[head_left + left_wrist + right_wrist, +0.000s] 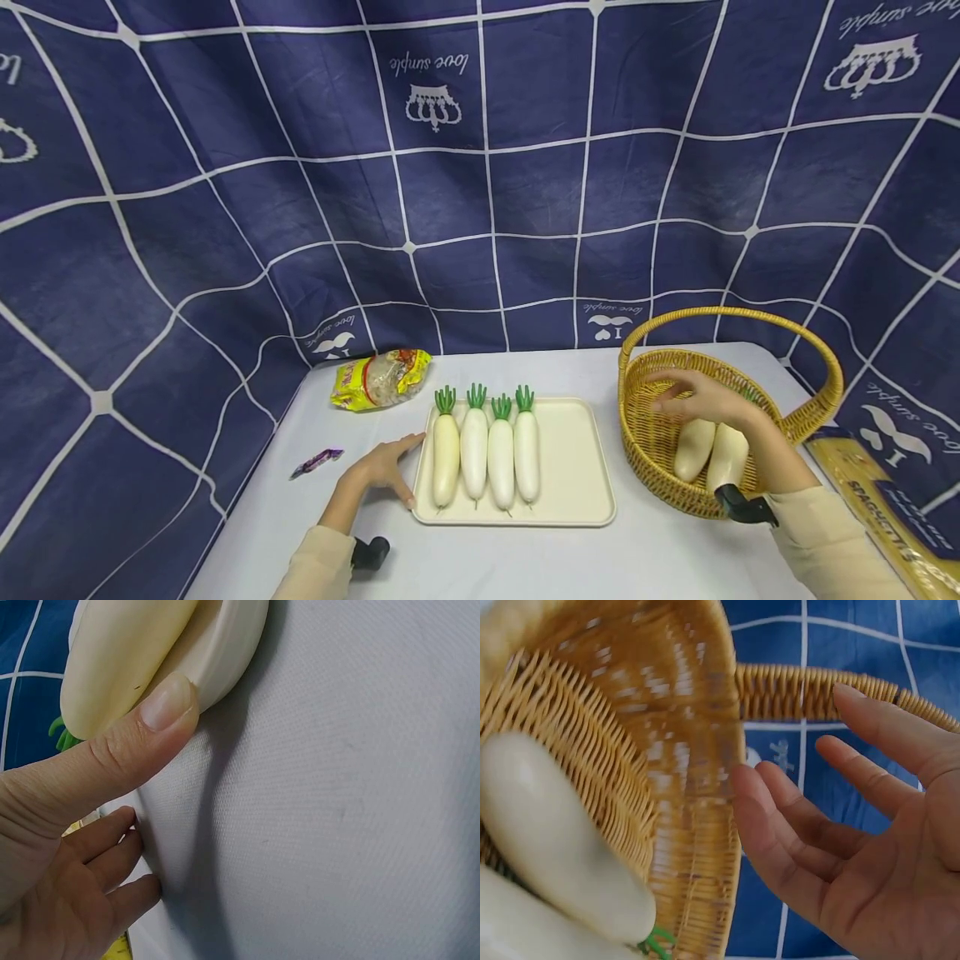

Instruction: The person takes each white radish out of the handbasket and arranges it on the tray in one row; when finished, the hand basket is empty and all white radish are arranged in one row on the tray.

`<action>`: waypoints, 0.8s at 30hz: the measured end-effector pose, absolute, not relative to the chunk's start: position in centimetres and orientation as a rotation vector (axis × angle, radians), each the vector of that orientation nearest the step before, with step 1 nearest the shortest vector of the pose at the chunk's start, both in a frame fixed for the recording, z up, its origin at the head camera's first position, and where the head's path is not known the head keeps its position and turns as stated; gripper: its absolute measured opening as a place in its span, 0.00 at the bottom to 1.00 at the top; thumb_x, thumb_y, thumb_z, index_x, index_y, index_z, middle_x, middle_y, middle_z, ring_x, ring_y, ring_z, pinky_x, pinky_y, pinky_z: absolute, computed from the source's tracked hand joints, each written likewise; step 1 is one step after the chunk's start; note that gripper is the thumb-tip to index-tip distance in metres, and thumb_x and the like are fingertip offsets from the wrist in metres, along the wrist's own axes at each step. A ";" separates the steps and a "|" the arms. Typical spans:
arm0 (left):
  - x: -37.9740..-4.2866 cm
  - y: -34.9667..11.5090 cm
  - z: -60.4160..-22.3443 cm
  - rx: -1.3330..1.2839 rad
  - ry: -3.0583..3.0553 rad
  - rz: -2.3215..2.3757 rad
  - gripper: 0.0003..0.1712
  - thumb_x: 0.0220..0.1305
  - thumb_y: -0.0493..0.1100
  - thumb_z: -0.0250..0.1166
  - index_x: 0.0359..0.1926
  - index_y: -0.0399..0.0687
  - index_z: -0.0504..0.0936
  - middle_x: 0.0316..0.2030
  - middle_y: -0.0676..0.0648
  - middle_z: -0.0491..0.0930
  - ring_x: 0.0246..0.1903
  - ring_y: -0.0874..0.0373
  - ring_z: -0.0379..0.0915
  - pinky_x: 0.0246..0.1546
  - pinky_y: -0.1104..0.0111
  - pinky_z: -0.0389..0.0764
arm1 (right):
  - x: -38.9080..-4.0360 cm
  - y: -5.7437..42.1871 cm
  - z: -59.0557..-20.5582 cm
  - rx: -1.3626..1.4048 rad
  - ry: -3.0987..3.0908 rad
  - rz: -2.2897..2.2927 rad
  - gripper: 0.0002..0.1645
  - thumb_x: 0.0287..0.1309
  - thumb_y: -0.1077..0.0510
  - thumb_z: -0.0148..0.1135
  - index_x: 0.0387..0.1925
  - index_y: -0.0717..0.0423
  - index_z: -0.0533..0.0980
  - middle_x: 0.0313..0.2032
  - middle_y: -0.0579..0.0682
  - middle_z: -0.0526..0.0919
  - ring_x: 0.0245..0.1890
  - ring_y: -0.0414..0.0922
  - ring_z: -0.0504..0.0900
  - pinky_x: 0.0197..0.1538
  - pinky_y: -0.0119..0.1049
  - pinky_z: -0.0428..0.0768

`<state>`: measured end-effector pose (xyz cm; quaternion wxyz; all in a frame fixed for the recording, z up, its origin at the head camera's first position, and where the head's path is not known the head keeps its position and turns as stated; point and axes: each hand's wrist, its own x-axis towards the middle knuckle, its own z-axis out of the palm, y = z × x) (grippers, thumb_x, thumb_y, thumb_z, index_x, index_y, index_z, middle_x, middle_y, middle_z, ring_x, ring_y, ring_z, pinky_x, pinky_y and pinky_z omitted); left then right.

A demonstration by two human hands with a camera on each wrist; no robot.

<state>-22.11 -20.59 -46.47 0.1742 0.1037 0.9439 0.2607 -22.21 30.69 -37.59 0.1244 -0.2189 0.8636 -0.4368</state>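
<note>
Several white radishes with green tops, the leftmost a yellowish radish (pixel 446 458), lie side by side on the left and middle of a cream tray (pixel 573 462). At the tray's left edge my left hand (pixel 381 467) has its fingers spread. Its thumb (pixel 169 705) touches the tray rim beside the yellowish radish in the left wrist view. My right hand (pixel 705 398) hovers over the wicker basket (pixel 652 471), fingers loosely bent and holding nothing. Two white radishes are visible in the basket, one a pale radish (pixel 562 832) below the hand; the forearm partly hides them.
A yellow plastic food packet (pixel 381 380) lies behind the tray on the left. Nearer the left edge is a small purple wrapped candy (pixel 317 462). A spaghetti pack (pixel 885 508) lies right of the basket, whose tall handle (pixel 731 312) arches above it. Blue gridded cloth hangs behind.
</note>
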 end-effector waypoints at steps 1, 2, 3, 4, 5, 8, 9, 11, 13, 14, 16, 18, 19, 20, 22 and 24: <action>-22.1 -20.6 -46.5 0.293 2.675 0.738 0.62 0.22 0.38 0.83 0.67 0.43 0.65 0.66 0.34 0.61 0.65 0.34 0.55 0.63 0.41 0.57 | -22.3 31.0 -37.6 -0.615 2.513 -1.274 0.33 0.58 0.60 0.61 0.60 0.73 0.63 0.40 0.63 0.80 0.33 0.44 0.80 0.34 0.41 0.83; -22.1 -20.6 -46.5 0.291 2.674 0.739 0.63 0.22 0.39 0.83 0.67 0.43 0.64 0.66 0.34 0.61 0.65 0.34 0.54 0.64 0.41 0.57 | -22.4 31.2 -37.7 -0.598 2.507 -1.275 0.33 0.58 0.60 0.61 0.60 0.74 0.62 0.40 0.64 0.80 0.34 0.45 0.81 0.35 0.44 0.83; -22.0 -20.6 -46.5 0.294 2.676 0.737 0.62 0.22 0.38 0.83 0.67 0.43 0.65 0.66 0.34 0.61 0.65 0.34 0.54 0.63 0.41 0.57 | -22.5 31.5 -37.7 -0.582 2.503 -1.275 0.34 0.58 0.60 0.61 0.60 0.74 0.62 0.40 0.63 0.80 0.34 0.45 0.81 0.35 0.46 0.84; -22.0 -20.6 -46.4 0.297 2.677 0.737 0.62 0.22 0.38 0.83 0.67 0.43 0.65 0.66 0.33 0.61 0.65 0.33 0.54 0.63 0.40 0.57 | -22.6 31.7 -37.8 -0.561 2.497 -1.277 0.34 0.58 0.61 0.61 0.60 0.75 0.61 0.40 0.63 0.80 0.34 0.46 0.81 0.36 0.48 0.84; -22.1 -20.6 -46.4 0.301 2.679 0.735 0.62 0.22 0.38 0.83 0.67 0.43 0.65 0.66 0.33 0.61 0.65 0.33 0.55 0.63 0.40 0.57 | -22.7 31.9 -37.8 -0.537 2.487 -1.285 0.34 0.58 0.61 0.60 0.61 0.76 0.60 0.40 0.63 0.80 0.33 0.46 0.81 0.36 0.50 0.84; -22.0 -20.6 -46.3 0.301 2.680 0.740 0.62 0.22 0.38 0.82 0.67 0.43 0.65 0.66 0.33 0.62 0.65 0.34 0.55 0.63 0.40 0.57 | -23.1 32.4 -37.9 -0.494 2.476 -1.296 0.34 0.57 0.63 0.59 0.60 0.77 0.59 0.39 0.63 0.81 0.34 0.45 0.81 0.38 0.52 0.83; -22.0 -20.6 -46.4 0.302 2.680 0.740 0.62 0.22 0.38 0.82 0.67 0.43 0.65 0.66 0.33 0.62 0.65 0.34 0.55 0.63 0.40 0.58 | -23.2 32.6 -37.9 -0.480 2.476 -1.295 0.35 0.57 0.63 0.59 0.60 0.78 0.59 0.39 0.62 0.82 0.33 0.45 0.80 0.39 0.52 0.83; -22.0 -20.6 -46.4 0.297 2.679 0.744 0.62 0.22 0.38 0.82 0.67 0.44 0.65 0.66 0.33 0.62 0.65 0.34 0.55 0.63 0.41 0.58 | -23.5 32.8 -37.9 -0.458 2.482 -1.279 0.35 0.57 0.63 0.59 0.60 0.78 0.58 0.37 0.58 0.82 0.33 0.44 0.79 0.38 0.50 0.83; -22.0 -20.6 -46.4 0.293 2.676 0.751 0.62 0.22 0.38 0.82 0.67 0.44 0.65 0.66 0.34 0.61 0.65 0.34 0.55 0.63 0.41 0.57 | -23.7 33.0 -38.0 -0.438 2.499 -1.247 0.36 0.58 0.61 0.60 0.61 0.78 0.58 0.32 0.53 0.81 0.29 0.41 0.77 0.33 0.43 0.83; -22.1 -20.6 -46.4 0.292 2.674 0.754 0.62 0.23 0.39 0.82 0.67 0.44 0.65 0.66 0.34 0.61 0.65 0.34 0.55 0.64 0.41 0.57 | -23.8 33.1 -38.1 -0.427 2.500 -1.237 0.36 0.58 0.61 0.60 0.61 0.77 0.58 0.30 0.51 0.79 0.26 0.41 0.75 0.30 0.40 0.81; -22.1 -20.5 -46.4 0.297 2.676 0.747 0.62 0.22 0.39 0.83 0.67 0.43 0.65 0.66 0.33 0.61 0.65 0.34 0.55 0.64 0.41 0.57 | -24.0 33.3 -38.2 -0.409 2.497 -1.226 0.37 0.59 0.60 0.60 0.61 0.77 0.57 0.27 0.50 0.77 0.22 0.40 0.72 0.23 0.34 0.76; -22.1 -20.5 -46.4 0.296 2.674 0.747 0.62 0.23 0.39 0.83 0.67 0.43 0.65 0.66 0.34 0.61 0.65 0.34 0.55 0.64 0.41 0.57 | -24.2 33.6 -38.4 -0.381 2.483 -1.233 0.37 0.59 0.60 0.60 0.62 0.77 0.56 0.25 0.50 0.76 0.18 0.39 0.69 0.19 0.30 0.70; -22.1 -20.5 -46.4 0.296 2.675 0.743 0.62 0.22 0.39 0.83 0.67 0.43 0.65 0.66 0.34 0.61 0.65 0.34 0.55 0.63 0.41 0.57 | -24.2 33.8 -38.5 -0.368 2.471 -1.243 0.38 0.59 0.60 0.60 0.63 0.77 0.55 0.25 0.49 0.75 0.17 0.39 0.67 0.18 0.29 0.68; -22.1 -20.5 -46.4 0.296 2.674 0.740 0.62 0.23 0.39 0.83 0.67 0.43 0.65 0.66 0.34 0.61 0.65 0.34 0.55 0.63 0.41 0.58 | -24.3 33.9 -38.7 -0.356 2.458 -1.256 0.38 0.59 0.61 0.60 0.63 0.77 0.54 0.23 0.49 0.74 0.16 0.38 0.66 0.17 0.28 0.66; -22.1 -20.5 -46.4 0.289 2.674 0.743 0.62 0.23 0.39 0.83 0.67 0.44 0.65 0.66 0.34 0.61 0.65 0.34 0.55 0.63 0.41 0.58 | -24.5 34.1 -38.9 -0.311 2.442 -1.271 0.40 0.59 0.60 0.60 0.64 0.77 0.53 0.20 0.47 0.71 0.14 0.37 0.62 0.17 0.28 0.64; -22.1 -20.5 -46.4 0.288 2.676 0.742 0.62 0.23 0.39 0.83 0.67 0.44 0.65 0.66 0.34 0.62 0.65 0.34 0.55 0.63 0.41 0.58 | -24.6 34.3 -39.1 -0.273 2.439 -1.268 0.41 0.58 0.60 0.61 0.64 0.77 0.53 0.16 0.45 0.67 0.12 0.36 0.59 0.17 0.28 0.62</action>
